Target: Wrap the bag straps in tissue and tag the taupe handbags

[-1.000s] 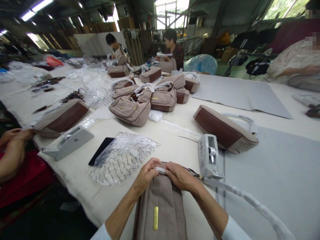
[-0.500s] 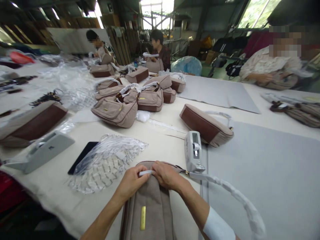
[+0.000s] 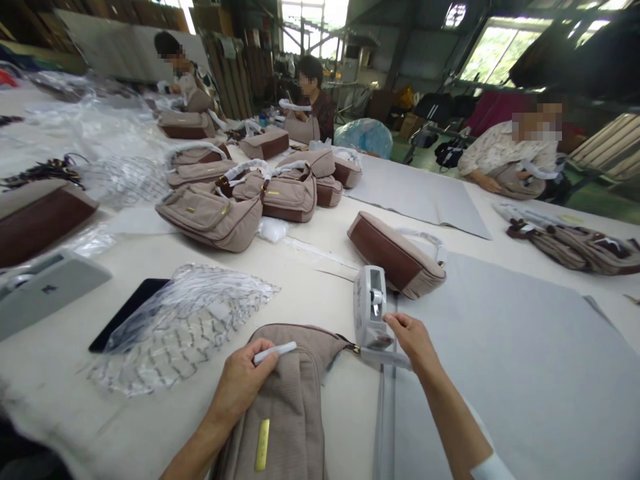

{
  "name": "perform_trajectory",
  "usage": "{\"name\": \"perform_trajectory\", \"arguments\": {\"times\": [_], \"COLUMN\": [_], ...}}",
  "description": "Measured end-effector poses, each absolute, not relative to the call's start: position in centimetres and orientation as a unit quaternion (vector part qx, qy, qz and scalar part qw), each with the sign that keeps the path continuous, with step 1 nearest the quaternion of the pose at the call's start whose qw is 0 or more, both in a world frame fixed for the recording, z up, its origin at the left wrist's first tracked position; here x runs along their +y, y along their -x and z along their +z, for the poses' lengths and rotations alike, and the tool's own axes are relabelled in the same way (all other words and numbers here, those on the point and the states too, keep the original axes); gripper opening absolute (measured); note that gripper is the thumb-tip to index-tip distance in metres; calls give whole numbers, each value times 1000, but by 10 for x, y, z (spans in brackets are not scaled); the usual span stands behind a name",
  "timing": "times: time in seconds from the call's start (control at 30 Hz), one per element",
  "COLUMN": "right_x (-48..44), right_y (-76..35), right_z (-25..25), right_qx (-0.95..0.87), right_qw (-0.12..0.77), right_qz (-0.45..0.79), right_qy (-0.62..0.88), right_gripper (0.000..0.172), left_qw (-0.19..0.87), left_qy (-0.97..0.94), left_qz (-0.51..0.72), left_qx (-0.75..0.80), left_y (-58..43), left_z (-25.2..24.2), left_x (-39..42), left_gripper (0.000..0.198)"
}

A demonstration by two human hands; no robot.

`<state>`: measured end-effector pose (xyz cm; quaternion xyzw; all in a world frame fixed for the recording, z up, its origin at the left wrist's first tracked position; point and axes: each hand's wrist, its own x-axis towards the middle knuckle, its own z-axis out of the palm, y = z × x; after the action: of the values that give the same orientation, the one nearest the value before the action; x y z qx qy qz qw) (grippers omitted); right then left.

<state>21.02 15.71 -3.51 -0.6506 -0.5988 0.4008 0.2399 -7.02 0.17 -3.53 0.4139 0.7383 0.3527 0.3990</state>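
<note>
A taupe handbag [image 3: 285, 407] with a gold plate lies flat at the table's near edge. My left hand [image 3: 240, 383] rests on its top and pinches a small white wrapped piece [image 3: 275, 351] by the zipper. My right hand [image 3: 410, 337] is at the front of a white tape dispenser [image 3: 369, 307], fingers pinched at its tape end; the tape itself is too thin to make out. The bag's white-wrapped strap [image 3: 385, 359] runs under that hand.
A clear netted plastic sheet [image 3: 185, 320] over a black phone [image 3: 127, 313] lies left of the bag. A brown-bottomed bag [image 3: 395, 253] lies beyond the dispenser, several more bags [image 3: 240, 197] farther back. Grey sheets [image 3: 500, 360] cover the right. Other people work at the far and right edges.
My right hand left the bag's top and moved right to the tape dispenser. The left hand stays on the white piece. The view has swung right.
</note>
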Motion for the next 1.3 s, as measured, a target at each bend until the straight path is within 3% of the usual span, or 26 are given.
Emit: {"name": "perform_trajectory", "arguments": {"times": [0.17,0.3,0.53,0.97,1.3], "right_x": [165,167,142,104,89], "right_y": [-229,-223,-230,-227,-223], "right_z": [-58,-55,-26,-52,-84], "right_qx": [-489,-442,-399,-347,-437], "right_qw": [175,184,229,251,249], "right_qz": [518,572,604,608,518], "right_qy": [680,666,651,668,692], "right_gripper": [37,30,38,45,37], "left_qw": [414,424,439,414,378], "left_qy": [-379,-364,-347,-354,-410], "left_qz": [376,378,389,398,400], "left_qx": [737,738,731,738,727], "left_y": [71,72,73,72,71], "left_z": [-42,-43,-48,-43,-39], "left_x": [5,6,5,7,1], "left_gripper": [33,34,36,31,27]}}
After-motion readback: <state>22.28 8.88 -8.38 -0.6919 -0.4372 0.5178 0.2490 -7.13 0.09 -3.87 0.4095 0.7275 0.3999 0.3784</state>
